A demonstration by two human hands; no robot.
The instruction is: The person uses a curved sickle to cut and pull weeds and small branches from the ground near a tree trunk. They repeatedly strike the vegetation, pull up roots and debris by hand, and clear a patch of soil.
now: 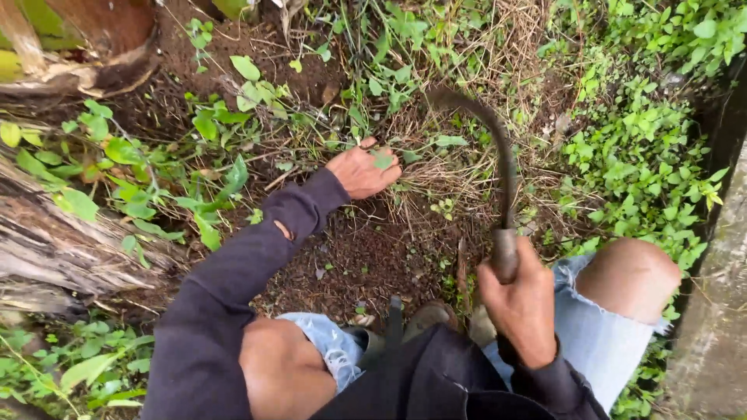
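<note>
- Low over the dark bare soil (366,249), the right hand (520,299) is wrapped tight around the grey handle of a curved dark metal sickle (502,167), whose blade arcs up and leftward above the dry straw-coloured grass (459,167).
- Further left, the left hand (362,171), in a long dark sleeve (233,272), is closed on a clump of green weeds (383,161) at the edge of the dry grass.
- Both bare knees show in torn pale blue denim shorts (599,327), with the person crouched over the cleared patch.
- Leafy green ground cover (638,148) spreads at right, beside a grey concrete edge (720,311).
- Rough brown tree trunks (54,241) lie at left among broad leaves.
</note>
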